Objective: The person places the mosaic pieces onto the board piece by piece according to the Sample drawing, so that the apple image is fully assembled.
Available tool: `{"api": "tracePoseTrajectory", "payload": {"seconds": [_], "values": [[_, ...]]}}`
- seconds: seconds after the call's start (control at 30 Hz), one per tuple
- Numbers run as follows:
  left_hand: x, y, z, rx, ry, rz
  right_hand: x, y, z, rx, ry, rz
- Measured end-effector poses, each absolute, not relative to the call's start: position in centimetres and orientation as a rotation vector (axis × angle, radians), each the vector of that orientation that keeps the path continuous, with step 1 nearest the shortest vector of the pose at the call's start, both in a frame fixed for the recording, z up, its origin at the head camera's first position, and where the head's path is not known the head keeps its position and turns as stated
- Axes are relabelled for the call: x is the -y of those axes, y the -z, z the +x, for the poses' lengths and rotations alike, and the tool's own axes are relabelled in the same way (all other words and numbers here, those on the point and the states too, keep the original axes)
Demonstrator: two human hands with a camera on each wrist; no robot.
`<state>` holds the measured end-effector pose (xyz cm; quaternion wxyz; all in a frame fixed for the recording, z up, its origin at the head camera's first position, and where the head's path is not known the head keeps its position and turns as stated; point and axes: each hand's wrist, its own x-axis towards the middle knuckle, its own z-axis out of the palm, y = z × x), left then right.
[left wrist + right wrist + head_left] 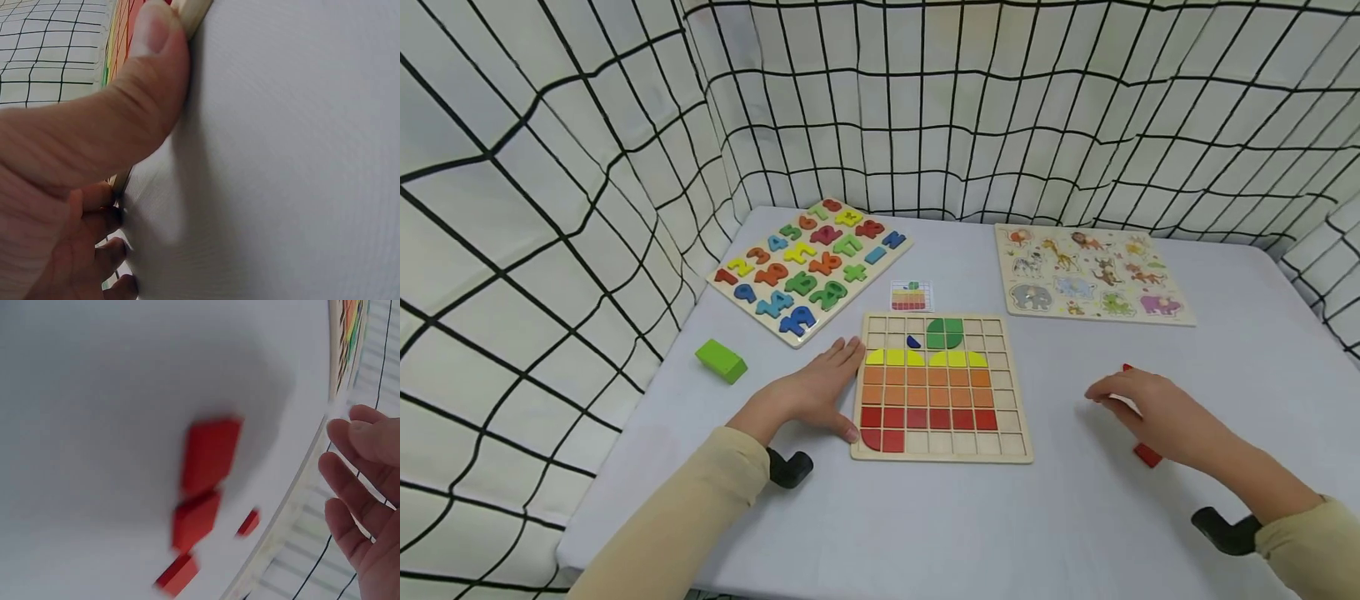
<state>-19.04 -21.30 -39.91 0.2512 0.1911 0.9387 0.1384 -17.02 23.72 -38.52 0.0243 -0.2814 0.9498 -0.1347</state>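
My left hand [816, 387] rests along the left edge of a wooden grid board [955, 456], its thumb at the near left corner. In the left wrist view the thumb [153, 81] presses against the board's rim. Coloured tiles fill part of the grid: green, blue, yellow, orange and red [917, 418]. To the right of the board my right hand [1172, 417] hovers above the table with loosely bent fingers and nothing visible in them. Beneath it lies a red tile [1147, 454]. The right wrist view shows several loose red tiles [211, 453] on the cloth, apart from the fingers.
A picture card [912, 296] lies beyond the board. At the back left is an alphabet-and-number puzzle [795, 340]; at the back right, an animal puzzle [1097, 271]. A green block [721, 361] sits on the left. Black netting [925, 108] surrounds the white-covered table [955, 533].
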Motion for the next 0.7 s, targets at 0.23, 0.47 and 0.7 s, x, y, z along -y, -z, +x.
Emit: {"api": "tracePoseTrajectory", "payload": {"seconds": [0.23,0.47,0.7], "values": [[21.2,39.9,-19.1,-2.558,-0.373,0.531,-29.2,39.5,-16.1,-2.786,0.365,-0.755],[21.2,39.8,-19.0,-2.553,-0.38,0.523,-30.2,40.6,-15.6,-2.835,0.234,-0.871],[21.1,39.8,-19.0,-2.55,-0.38,0.516,-29.4,40.6,-15.7,-2.826,0.3,-0.817]]}}
